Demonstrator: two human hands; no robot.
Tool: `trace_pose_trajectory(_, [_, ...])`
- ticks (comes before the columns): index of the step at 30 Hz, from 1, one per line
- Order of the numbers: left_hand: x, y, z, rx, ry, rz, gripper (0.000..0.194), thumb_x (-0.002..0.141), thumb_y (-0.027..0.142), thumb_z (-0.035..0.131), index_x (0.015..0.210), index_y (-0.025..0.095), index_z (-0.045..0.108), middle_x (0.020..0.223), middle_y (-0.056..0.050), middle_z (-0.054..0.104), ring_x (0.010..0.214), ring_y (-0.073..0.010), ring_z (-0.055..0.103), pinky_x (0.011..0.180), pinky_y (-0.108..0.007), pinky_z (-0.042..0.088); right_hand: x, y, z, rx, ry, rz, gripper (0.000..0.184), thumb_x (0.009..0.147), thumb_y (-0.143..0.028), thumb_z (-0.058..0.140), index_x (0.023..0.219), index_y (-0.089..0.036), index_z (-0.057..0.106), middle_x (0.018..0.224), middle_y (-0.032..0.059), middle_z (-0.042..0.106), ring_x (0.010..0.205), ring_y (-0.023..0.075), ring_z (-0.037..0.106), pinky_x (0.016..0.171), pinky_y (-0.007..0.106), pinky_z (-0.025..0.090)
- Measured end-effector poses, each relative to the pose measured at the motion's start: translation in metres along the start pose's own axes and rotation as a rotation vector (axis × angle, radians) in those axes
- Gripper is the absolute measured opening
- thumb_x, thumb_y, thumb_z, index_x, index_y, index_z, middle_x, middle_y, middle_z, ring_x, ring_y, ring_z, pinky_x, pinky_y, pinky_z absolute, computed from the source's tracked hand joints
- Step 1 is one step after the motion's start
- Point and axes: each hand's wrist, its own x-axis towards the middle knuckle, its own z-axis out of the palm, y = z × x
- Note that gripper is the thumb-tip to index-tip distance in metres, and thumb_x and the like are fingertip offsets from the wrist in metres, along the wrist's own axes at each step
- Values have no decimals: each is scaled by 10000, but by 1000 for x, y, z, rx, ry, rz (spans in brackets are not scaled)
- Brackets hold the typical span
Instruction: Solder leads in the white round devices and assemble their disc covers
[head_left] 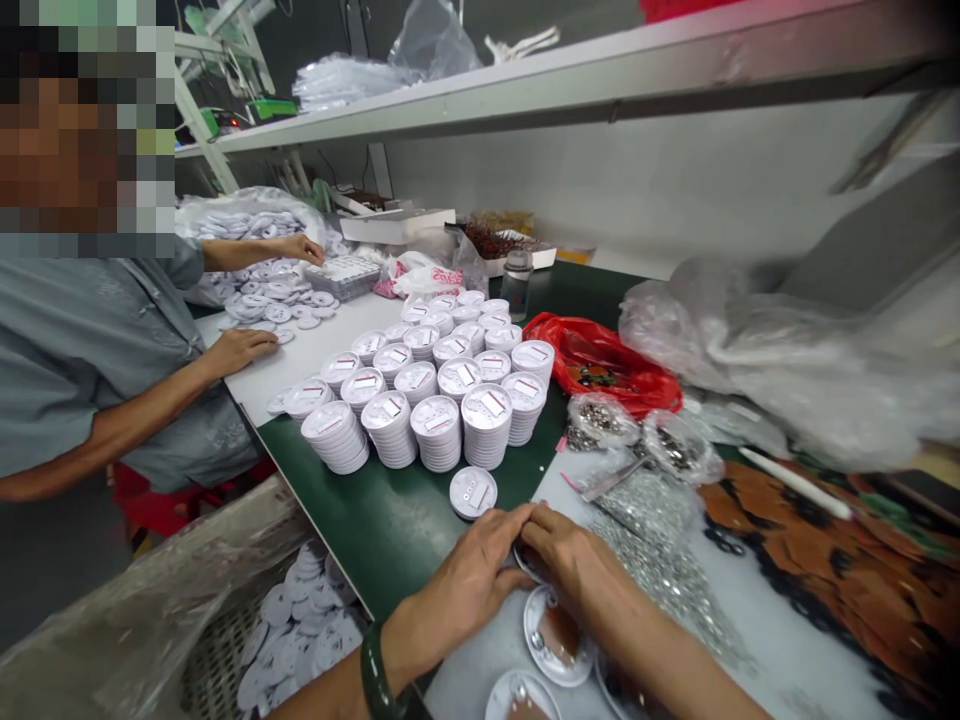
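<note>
My left hand [476,570] and my right hand [566,555] meet at the front of the table, fingertips together over a round white plastic piece [523,568]. Both hands are closed on its rim, and they hide most of it. Just below lie several like it; one white round piece [544,645] has a brown sheet and small metal parts inside. Another round piece [474,492] rests flat beyond my fingertips. To the right of my right hand spreads a heap of small shiny metal parts [660,540].
Stacked white discs [436,432] fill the table's middle. Beside them are a red bag [600,360], small bags of metal parts [600,420] and brown pieces [825,560]. A co-worker's hand [241,350] is at left. A shelf [600,90] hangs above; a basket [217,640] stands below.
</note>
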Motion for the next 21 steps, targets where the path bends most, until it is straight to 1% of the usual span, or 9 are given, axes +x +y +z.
trace_pose_trajectory(3, [0, -1, 1, 7, 4, -16, 784, 919, 112, 712, 1580, 297, 333, 1554, -115, 485, 1462, -310, 419, 1219, -544, 357, 1, -1, 1, 20, 7, 5, 347, 861, 76, 488, 1051, -121, 702, 1086, 129, 712, 951, 227, 711, 802, 304, 577])
trace_pose_trajectory(7, [0, 1, 1, 13, 8, -31, 752, 915, 97, 710, 1563, 260, 366, 1542, -130, 492, 1452, -302, 434, 1218, -527, 365, -3, -2, 1, -6, 5, -7, 379, 846, 87, 479, 1047, -135, 711, 1091, 130, 706, 977, 236, 697, 831, 324, 566])
trace_pose_trajectory(12, [1, 3, 0, 6, 13, -19, 731, 929, 101, 689, 1560, 282, 368, 1533, -102, 506, 1444, -279, 440, 1222, -503, 363, -8, -1, 0, -71, -18, -44, 336, 829, 108, 472, 857, -131, 706, 1002, 137, 708, 921, 252, 687, 800, 358, 557])
trace_pose_trajectory(15, [2, -2, 2, -1, 18, -1, 734, 922, 113, 694, 1552, 312, 375, 1510, -77, 529, 1424, -274, 460, 1216, -498, 371, -5, 4, -1, -78, -47, -85, 337, 826, 126, 473, 813, -137, 683, 972, 108, 710, 863, 212, 685, 755, 303, 549])
trace_pose_trajectory(18, [3, -9, 4, -8, 15, 19, 738, 909, 132, 707, 1544, 323, 383, 1483, -67, 550, 1394, -276, 487, 1202, -498, 386, -2, 10, -1, -81, -50, -113, 332, 879, 105, 453, 821, -143, 664, 972, 81, 703, 809, 163, 673, 699, 243, 532])
trace_pose_trajectory(21, [2, -13, 5, -5, 11, 30, 750, 899, 139, 713, 1545, 326, 381, 1480, -65, 551, 1385, -271, 493, 1194, -489, 395, -5, 11, 2, -125, -38, -132, 313, 917, 72, 460, 829, -146, 666, 968, 74, 699, 808, 163, 666, 711, 253, 528])
